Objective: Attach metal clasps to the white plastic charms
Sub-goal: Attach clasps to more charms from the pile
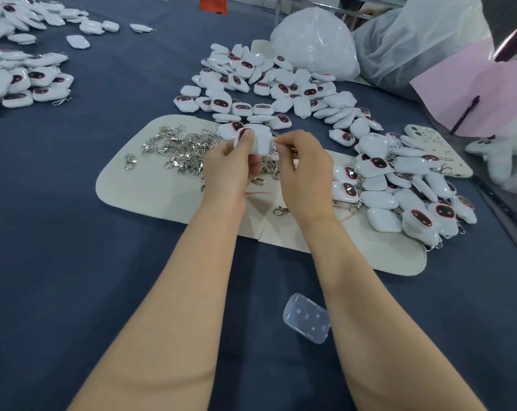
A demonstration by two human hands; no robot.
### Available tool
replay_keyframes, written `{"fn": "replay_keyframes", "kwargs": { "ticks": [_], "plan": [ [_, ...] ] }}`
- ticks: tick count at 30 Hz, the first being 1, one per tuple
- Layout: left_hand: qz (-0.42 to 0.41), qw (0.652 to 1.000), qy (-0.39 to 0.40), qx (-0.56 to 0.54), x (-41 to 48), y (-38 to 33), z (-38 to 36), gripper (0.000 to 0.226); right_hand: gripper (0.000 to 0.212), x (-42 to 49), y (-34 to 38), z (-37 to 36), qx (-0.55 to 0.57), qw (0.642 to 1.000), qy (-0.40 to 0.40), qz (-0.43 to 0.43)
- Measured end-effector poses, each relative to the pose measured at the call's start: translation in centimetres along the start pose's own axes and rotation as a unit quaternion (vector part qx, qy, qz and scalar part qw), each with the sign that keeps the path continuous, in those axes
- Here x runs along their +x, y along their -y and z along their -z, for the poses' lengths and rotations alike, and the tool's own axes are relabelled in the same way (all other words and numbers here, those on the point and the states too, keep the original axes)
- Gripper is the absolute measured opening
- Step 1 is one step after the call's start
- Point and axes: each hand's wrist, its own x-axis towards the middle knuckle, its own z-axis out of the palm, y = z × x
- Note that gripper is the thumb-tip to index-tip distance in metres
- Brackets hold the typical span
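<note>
A white charm (pixel 261 144) was clenched in the left grip (pixel 230 169), its right edge pinched by the right grip (pixel 304 170). Loose clasps (pixel 180 146) were heaped just left. Fitting seemed underway; a clasp hooked through its loop was needed next.

Assembly workshop: charm heaps (pixel 281 87), loose clasps (pixel 180 146).

Bare arms of one person, seen from above. Left hand (pixel 230 169) and right hand (pixel 304 170): uncovered, with slender fingers (pixel 245 145). Behind the fingers both wrists are bare. Farther back from the fingers, the left forearm (pixel 174 292) and right forearm (pixel 378 307) are bare and smooth, widening toward the elbows.
</note>
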Motion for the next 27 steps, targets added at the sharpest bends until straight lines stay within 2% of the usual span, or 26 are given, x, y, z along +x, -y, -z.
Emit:
{"fn": "replay_keyframes", "kwargs": {
  "ticks": [3,7,9,11,12,14,16,18,20,22,24,27],
  "plan": [
    [-0.055,0.995,-0.012,0.078,-0.2,0.2,-0.1,0.023,0.022,0.1,-0.3,0.1,0.004,1.000,0.013,-0.028],
    [-0.140,0.971,0.003,0.193,-0.6,0.5,-0.2,0.007,0.041,0.6,-0.3,0.8,0.051,0.994,0.070,-0.064],
    [-0.159,0.960,0.026,0.228,-0.9,0.7,-0.5,0.011,0.038,0.9,-0.2,1.2,0.082,0.984,0.125,-0.093],
    [-0.150,0.963,0.039,0.221,-1.2,0.7,-1.1,0.013,0.030,1.1,-0.1,1.4,0.064,0.980,0.156,-0.105],
    [-0.140,0.966,0.040,0.212,-1.3,0.8,-1.2,0.021,0.027,1.3,-0.3,1.6,0.052,0.982,0.142,-0.112],
    [-0.134,0.969,0.034,0.202,-1.4,0.9,-1.2,0.036,0.027,1.7,-0.6,2.3,0.049,0.986,0.060,-0.144],
    [-0.137,0.972,0.010,0.194,-1.3,0.9,-0.8,0.033,0.029,2.3,-1.3,3.8,0.044,0.978,-0.067,-0.193],
    [-0.129,0.975,-0.026,0.177,-1.2,0.9,-0.4,0.022,0.034,2.8,-2.4,5.2,-0.008,0.958,-0.168,-0.233],
    [-0.108,0.981,-0.052,0.153,-1.1,0.8,-0.3,0.016,0.042,2.9,-3.0,5.8,-0.096,0.942,-0.213,-0.240],
    [-0.087,0.986,-0.065,0.128,-1.1,0.8,-0.5,0.018,0.045,2.7,-2.5,5.2,-0.125,0.947,-0.229,-0.188],
    [-0.082,0.988,-0.074,0.107,-1.0,0.9,-1.0,0.018,0.038,2.9,-1.7,3.6,-0.079,0.973,-0.173,-0.134],
    [-0.079,0.990,-0.082,0.082,-0.5,0.8,-1.8,0.019,0.032,4.0,-1.0,0.3,-0.053,0.989,0.032,-0.134]
  ]
}}
